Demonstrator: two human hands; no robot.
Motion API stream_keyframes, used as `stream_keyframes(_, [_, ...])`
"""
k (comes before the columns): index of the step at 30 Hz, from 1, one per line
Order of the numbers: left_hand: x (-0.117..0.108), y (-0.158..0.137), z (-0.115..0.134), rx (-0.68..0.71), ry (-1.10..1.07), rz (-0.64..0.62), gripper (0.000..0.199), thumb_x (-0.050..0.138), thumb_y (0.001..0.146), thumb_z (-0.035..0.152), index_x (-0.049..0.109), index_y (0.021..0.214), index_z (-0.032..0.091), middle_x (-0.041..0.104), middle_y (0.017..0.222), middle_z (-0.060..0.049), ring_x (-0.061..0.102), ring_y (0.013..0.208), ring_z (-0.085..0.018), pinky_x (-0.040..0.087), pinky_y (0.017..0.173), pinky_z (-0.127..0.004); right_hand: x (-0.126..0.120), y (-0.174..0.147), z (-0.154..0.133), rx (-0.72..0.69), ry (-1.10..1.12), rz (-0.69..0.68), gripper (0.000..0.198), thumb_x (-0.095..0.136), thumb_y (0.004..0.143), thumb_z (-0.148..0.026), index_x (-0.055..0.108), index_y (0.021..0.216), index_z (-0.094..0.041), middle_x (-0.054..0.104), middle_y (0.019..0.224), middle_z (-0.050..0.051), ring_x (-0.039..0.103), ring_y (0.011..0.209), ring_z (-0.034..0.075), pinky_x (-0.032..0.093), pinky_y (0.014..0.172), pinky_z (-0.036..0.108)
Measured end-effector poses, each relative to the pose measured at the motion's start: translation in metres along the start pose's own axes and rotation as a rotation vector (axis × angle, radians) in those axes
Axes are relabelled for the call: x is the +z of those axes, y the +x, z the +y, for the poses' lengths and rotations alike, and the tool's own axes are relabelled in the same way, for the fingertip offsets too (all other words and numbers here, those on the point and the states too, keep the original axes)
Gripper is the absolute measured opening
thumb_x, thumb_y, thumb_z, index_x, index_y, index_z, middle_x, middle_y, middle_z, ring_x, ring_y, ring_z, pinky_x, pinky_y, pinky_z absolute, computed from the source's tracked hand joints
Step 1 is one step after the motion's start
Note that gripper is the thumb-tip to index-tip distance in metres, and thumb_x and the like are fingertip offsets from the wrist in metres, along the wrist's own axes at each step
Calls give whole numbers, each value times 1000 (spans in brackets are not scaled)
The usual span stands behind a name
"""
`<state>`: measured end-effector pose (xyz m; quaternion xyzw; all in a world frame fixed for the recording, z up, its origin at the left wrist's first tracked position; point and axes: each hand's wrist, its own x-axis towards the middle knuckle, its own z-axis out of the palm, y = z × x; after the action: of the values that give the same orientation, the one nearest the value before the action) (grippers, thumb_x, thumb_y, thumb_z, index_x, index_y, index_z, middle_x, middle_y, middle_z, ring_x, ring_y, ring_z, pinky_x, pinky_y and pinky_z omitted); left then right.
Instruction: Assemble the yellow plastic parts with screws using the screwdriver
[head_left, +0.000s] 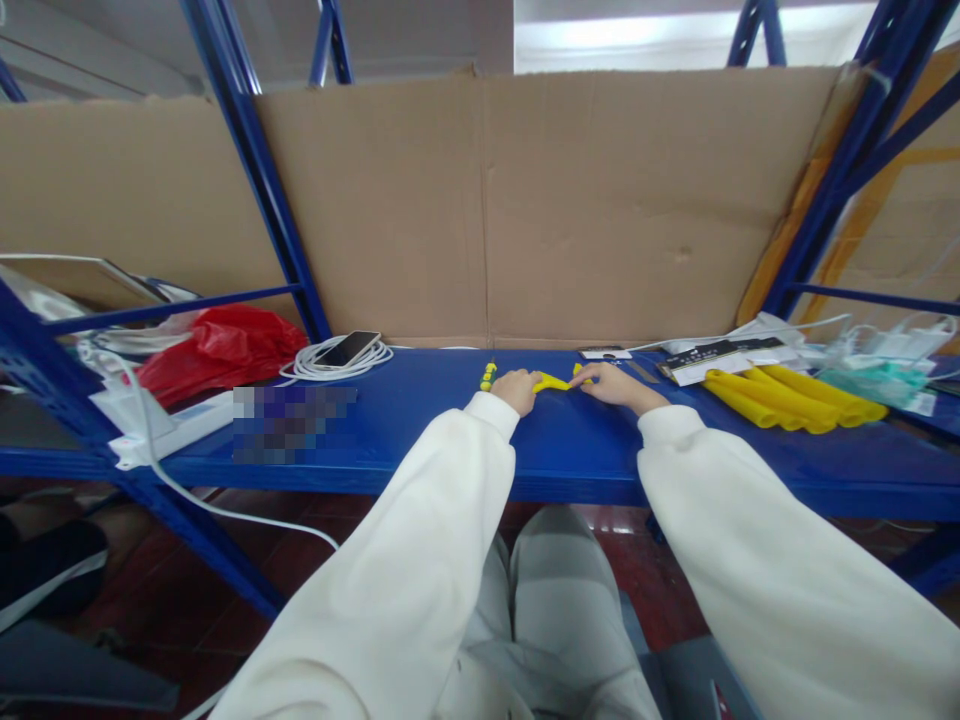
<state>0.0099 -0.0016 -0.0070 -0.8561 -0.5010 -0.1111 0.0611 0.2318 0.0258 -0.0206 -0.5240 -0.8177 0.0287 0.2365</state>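
A small yellow strip (552, 382), folded or bent, spans the gap between my two hands above the blue shelf top. My left hand (517, 390) is closed on its left end. On the other end, my right hand (613, 385) pinches with thumb and fingers, and a bit of yellow shows above the fingertips. The strip's exact kind cannot be made out. Just left of my left hand stands a short row of small yellow pieces with dark bands (488, 376).
Yellow rolls of sheet material (787, 398) lie to the right, beside printed packets (724, 358) and a green-white bag (877, 375). Leftward are a phone (349, 348) on a coiled white cable (300, 368), a red bag (225, 350) and a white power strip (187, 428). Cardboard (600, 210) walls the back.
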Motion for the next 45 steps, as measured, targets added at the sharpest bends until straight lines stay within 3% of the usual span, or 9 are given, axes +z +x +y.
stream_keyframes(7, [4, 4, -4, 9, -132, 19, 42, 60, 88, 22, 66, 130, 28, 68, 126, -5, 62, 118, -22, 45, 104, -28, -3, -3, -1, 174, -106, -99, 36, 57, 81, -11, 78, 107, -23, 70, 125, 4, 60, 125, 23, 41, 111, 33])
stream_keyframes(13, [2, 4, -5, -34, -157, 16, 41, 60, 88, 22, 66, 128, 29, 66, 131, -4, 60, 122, -23, 43, 106, -33, -9, -4, -4, 287, -104, -82, 33, 55, 86, -16, 76, 112, -17, 72, 122, 8, 66, 116, 24, 46, 104, 31])
stream_keyframes(18, [-4, 1, -3, -61, -104, 9, 42, 60, 89, 21, 65, 129, 32, 65, 133, -4, 58, 125, -25, 40, 108, -42, -23, -12, 7, 624, -234, 120, 40, 51, 87, -13, 70, 121, -13, 67, 128, 17, 61, 122, 30, 47, 102, 39])
stream_keyframes(21, [-5, 1, -2, -50, -129, -10, 42, 60, 89, 22, 65, 130, 30, 65, 133, -5, 59, 124, -25, 42, 107, -38, -29, -20, 22, 850, -290, 189, 40, 54, 86, -17, 67, 123, -5, 65, 124, 27, 61, 120, 34, 51, 96, 42])
stream_keyframes(24, [-4, 2, -1, -17, -199, -31, 41, 61, 89, 20, 66, 129, 29, 66, 132, -4, 59, 124, -22, 43, 106, -30, -28, -26, 33, 964, -300, 199, 42, 61, 84, -22, 66, 122, -6, 64, 122, 28, 61, 119, 35, 52, 93, 45])
stream_keyframes(27, [-2, 4, -1, 8, -248, -32, 41, 62, 88, 19, 67, 128, 28, 68, 130, -3, 60, 124, -19, 43, 106, -27, -27, -28, 38, 998, -270, 233, 43, 64, 85, -31, 67, 120, -8, 63, 122, 29, 60, 120, 37, 51, 94, 49])
stream_keyframes(32, [-1, 5, -2, 13, -272, -19, 40, 64, 87, 18, 69, 126, 27, 68, 129, -4, 61, 123, -20, 43, 106, -27, -28, -27, 38, 1030, -107, 272, 60, 61, 85, -57, 66, 120, -8, 63, 124, 30, 61, 119, 39, 50, 96, 51])
stream_keyframes(40, [-1, 5, -3, 23, -271, -16, 41, 64, 87, 18, 69, 126, 27, 69, 128, -3, 61, 121, -20, 43, 106, -27, -35, -29, 25, 1067, -7, 270, 80, 68, 77, -63, 58, 132, -7, 57, 134, 31, 56, 125, 41, 44, 103, 56])
stream_keyframes(45, [-1, 5, -2, 13, -278, -16, 41, 64, 86, 17, 69, 125, 28, 69, 128, -3, 62, 121, -20, 44, 106, -28, -35, -30, 23, 1040, -3, 262, 79, 55, 85, -66, 57, 131, -3, 57, 134, 31, 56, 127, 38, 44, 104, 50])
